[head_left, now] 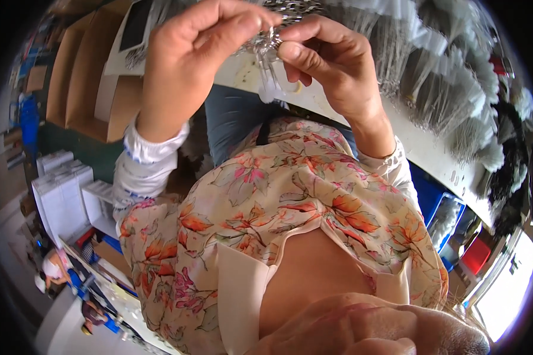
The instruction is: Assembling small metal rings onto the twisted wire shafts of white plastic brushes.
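My left hand [189, 56] is raised at the top of the view, its thumb and forefinger pinched together on shiny metal wire pieces [267, 40]. Facing it, my right hand [334, 65] grips the same bunch between thumb and bent fingers. Thin wires with a whitish tip [269, 90] hang down below the fingertips. The pieces are small and partly covered by my fingers, so their exact kind cannot be made out. More shiny wire pieces [293, 8] lie just beyond my hands.
A pale worktable [314, 99] runs under my hands. Bunches of thin-wired, grey-white bristly brushes [450, 71] cover its right part, with black ones [506, 171] farther along. An open cardboard box [80, 77] and white boxes [62, 189] stand left. Two people work at lower left.
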`<state>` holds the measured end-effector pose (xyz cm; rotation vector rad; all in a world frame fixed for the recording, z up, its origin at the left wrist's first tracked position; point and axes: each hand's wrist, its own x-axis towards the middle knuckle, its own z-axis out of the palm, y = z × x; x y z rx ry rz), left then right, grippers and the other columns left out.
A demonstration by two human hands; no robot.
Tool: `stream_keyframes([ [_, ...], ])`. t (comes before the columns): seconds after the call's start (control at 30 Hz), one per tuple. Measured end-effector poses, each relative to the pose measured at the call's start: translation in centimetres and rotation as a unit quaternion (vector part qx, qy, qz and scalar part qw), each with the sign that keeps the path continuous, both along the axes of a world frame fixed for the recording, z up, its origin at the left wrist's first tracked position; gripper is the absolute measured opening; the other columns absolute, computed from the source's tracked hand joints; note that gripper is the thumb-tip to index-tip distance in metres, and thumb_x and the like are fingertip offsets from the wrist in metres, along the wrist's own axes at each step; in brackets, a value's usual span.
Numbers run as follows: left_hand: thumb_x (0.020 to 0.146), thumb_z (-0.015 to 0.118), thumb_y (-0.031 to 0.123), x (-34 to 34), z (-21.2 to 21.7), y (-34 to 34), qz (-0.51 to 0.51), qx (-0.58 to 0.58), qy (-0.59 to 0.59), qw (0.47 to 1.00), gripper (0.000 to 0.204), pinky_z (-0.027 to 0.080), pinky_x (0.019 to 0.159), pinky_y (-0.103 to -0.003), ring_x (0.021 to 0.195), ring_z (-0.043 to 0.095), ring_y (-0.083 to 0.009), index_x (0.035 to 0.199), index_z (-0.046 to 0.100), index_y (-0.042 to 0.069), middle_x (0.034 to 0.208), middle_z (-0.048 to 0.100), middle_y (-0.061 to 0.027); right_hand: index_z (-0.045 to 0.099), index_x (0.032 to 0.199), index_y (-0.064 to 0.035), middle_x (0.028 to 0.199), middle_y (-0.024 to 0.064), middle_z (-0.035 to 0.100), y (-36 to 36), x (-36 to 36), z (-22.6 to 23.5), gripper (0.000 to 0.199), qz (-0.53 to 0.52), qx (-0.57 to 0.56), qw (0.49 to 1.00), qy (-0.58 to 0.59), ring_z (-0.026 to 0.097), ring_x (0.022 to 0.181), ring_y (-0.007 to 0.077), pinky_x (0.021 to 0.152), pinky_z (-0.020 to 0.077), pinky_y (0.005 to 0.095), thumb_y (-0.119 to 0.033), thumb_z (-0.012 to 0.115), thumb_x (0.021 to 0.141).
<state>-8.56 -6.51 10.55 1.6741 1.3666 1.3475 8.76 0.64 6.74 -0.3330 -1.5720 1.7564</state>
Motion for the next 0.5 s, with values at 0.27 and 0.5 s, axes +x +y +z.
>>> stream_keyframes([
  [0.27, 0.092, 0.051, 0.010, -2.3, -2.2, -3.8, 0.055, 0.053, -0.392, 0.917, 0.016, 0.046, 0.079, -0.030, 0.081, 0.058, -0.0161, 0.093, 0.061, -0.003, 0.090, 0.063, -0.0100, 0.060, 0.094, 0.0013, 0.084, 0.0063, 0.064, -2.4, -7.8, -3.5, 0.012, 0.000, 0.053, 0.998, 0.044, 0.062, 0.077, 0.0121, 0.071, 0.0512, 0.0223, -0.001, 0.063, 0.082],
  [0.5, 0.092, 0.050, 0.008, -7.1, -2.2, -9.6, 0.108, -0.068, -0.087, 0.988, 0.018, 0.047, 0.059, -0.022, 0.066, 0.058, -0.0117, 0.088, 0.060, -0.007, 0.079, 0.062, -0.0073, 0.063, 0.092, 0.0008, 0.084, 0.0039, 0.065, -2.9, -7.2, -5.2, 0.013, 0.082, 0.108, 0.983, -0.124, 0.060, 0.077, 0.0089, 0.069, 0.0471, 0.0201, -0.006, 0.067, 0.081],
])
